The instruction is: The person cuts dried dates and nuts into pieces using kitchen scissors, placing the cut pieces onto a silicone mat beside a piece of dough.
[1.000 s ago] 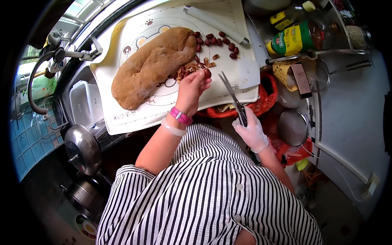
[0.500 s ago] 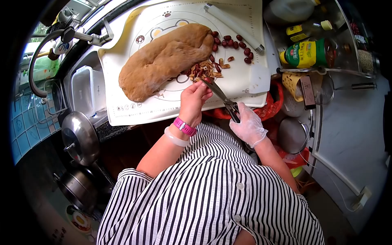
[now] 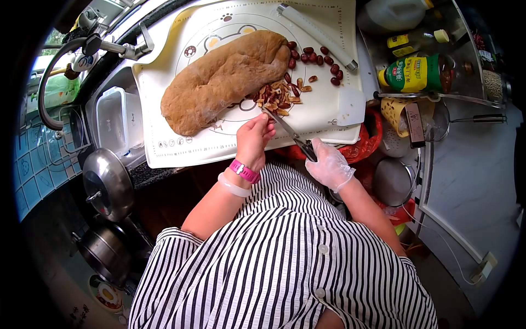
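My right hand (image 3: 330,164), in a clear plastic glove, is closed around the dark handles of a pair of scissors (image 3: 286,128). The blades point up and left and look nearly together. At their tips, the bare fingertips of my left hand (image 3: 255,137) are pinched; whatever they hold is too small to make out. Just beyond lies a pile of cut red date pieces (image 3: 278,98) on the white baking mat (image 3: 192,156). Whole red dates (image 3: 312,57) are scattered farther up. A long brown slab of dough (image 3: 224,79) rests left of the pile.
A white rolling pin (image 3: 318,35) lies at the mat's upper right, a white scraper (image 3: 350,107) at its right edge. Bottles (image 3: 416,74) fill a rack on the right. A clear plastic box (image 3: 118,118) and a faucet (image 3: 129,51) are at left.
Both hands and the scissors have shifted slightly left. The red date seen at the blades before no longer shows there, and the blades look closer together.
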Available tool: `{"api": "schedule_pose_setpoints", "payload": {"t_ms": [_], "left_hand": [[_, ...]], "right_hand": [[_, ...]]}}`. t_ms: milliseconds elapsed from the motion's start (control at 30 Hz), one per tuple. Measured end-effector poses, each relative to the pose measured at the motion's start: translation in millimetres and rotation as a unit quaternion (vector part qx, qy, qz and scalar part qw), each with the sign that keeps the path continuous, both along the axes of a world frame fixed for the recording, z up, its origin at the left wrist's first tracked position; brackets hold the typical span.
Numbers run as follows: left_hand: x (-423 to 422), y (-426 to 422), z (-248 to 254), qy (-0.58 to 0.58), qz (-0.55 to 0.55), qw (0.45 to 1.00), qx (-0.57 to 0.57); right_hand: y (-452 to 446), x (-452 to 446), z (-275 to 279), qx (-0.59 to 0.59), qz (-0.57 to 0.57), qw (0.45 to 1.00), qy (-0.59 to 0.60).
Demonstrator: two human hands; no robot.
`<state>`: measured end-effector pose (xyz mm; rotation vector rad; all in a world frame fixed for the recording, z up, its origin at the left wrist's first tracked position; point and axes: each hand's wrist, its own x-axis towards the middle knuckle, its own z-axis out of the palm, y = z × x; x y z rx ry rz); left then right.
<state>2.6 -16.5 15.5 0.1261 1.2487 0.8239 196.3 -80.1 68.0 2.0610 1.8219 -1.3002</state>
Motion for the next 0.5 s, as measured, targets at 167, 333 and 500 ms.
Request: {"api": "schedule_pose_setpoints", "payload": {"t_ms": [167, 333, 500], "left_hand": [[-3, 0, -1, 0.000, -0.004, 1.000, 0.018], [-6, 3, 3, 0.004, 0.008, 0.997, 0.071], [-8, 4, 6, -0.022, -0.002, 0.997, 0.075]], "right_hand": [[-8, 1, -11, 0.044, -0.029, 0.997, 0.050], [-19, 10, -21, 0.022, -0.116, 0.978, 0.172], [-17, 9, -11, -0.040, -0.128, 0.969, 0.205]]}}
